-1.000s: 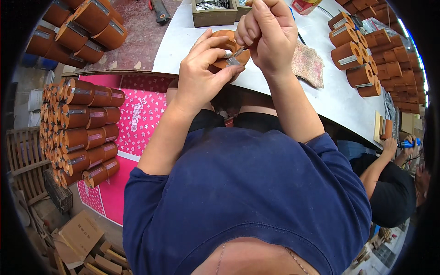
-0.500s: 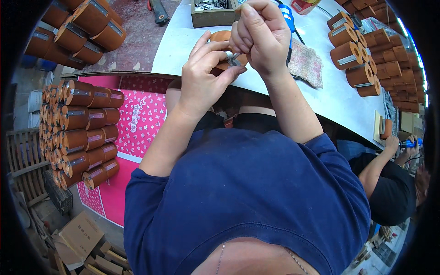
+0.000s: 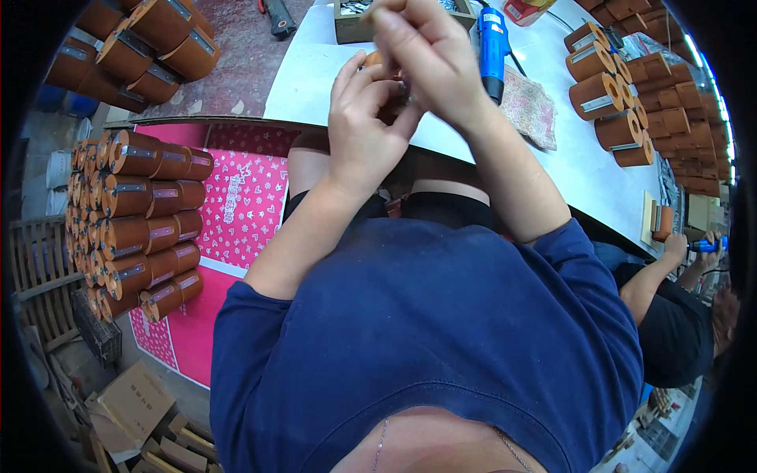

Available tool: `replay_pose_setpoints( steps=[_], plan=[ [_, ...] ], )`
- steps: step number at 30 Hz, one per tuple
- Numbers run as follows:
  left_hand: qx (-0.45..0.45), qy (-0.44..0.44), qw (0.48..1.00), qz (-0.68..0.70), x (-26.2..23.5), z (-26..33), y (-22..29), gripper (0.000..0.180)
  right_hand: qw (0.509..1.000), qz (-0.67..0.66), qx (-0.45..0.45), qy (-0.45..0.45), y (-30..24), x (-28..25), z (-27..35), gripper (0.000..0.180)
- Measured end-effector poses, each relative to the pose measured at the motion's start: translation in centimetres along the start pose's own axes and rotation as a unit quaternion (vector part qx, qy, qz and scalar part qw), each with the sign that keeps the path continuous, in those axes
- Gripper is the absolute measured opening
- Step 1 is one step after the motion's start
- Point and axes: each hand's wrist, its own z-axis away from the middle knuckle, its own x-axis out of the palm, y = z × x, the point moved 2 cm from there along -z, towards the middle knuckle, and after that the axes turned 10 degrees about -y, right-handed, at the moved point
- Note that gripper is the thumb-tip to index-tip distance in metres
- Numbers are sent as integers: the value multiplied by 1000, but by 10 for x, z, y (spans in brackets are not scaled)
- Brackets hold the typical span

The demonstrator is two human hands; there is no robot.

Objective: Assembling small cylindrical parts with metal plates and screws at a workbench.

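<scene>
My left hand (image 3: 364,118) is curled around an orange-brown cylindrical block (image 3: 374,60) at the near edge of the white tabletop. Most of the block is hidden by my fingers. Over it, close to the left fingertips, is my right hand (image 3: 430,63), slightly smeared by motion. Its fingers are folded together; whatever they pinch is too small or too covered to name. A blue electric screwdriver (image 3: 494,55) lies just right of my right hand, beside a stained cloth (image 3: 530,110).
A wooden box (image 3: 355,30) of small metal pieces stands behind my hands. Brown cylinders with metal strips are stacked at left (image 3: 130,197) and right (image 3: 597,94). A dark-handled tool (image 3: 278,20) lies far left. At right, a co-worker's arm (image 3: 650,280) reaches toward the table.
My right hand has moved left and a little nearer the left hand, uncovering more of the screwdriver. The left hand has shifted slightly right and now covers more of the block.
</scene>
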Motion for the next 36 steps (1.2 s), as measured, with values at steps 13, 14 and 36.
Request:
replay_pose_setpoints(
  steps=[13,14,36],
  plan=[
    [47,28,998,-25,31,-15,-2,24,974,-46,30,221,8,-22,5,6],
    [44,28,998,-25,30,-15,-1,24,976,-35,34,214,8,-22,5,5],
    [24,3,997,-76,29,-23,1,27,961,-275,38,-14,22,-45,-5,14]
  ],
)
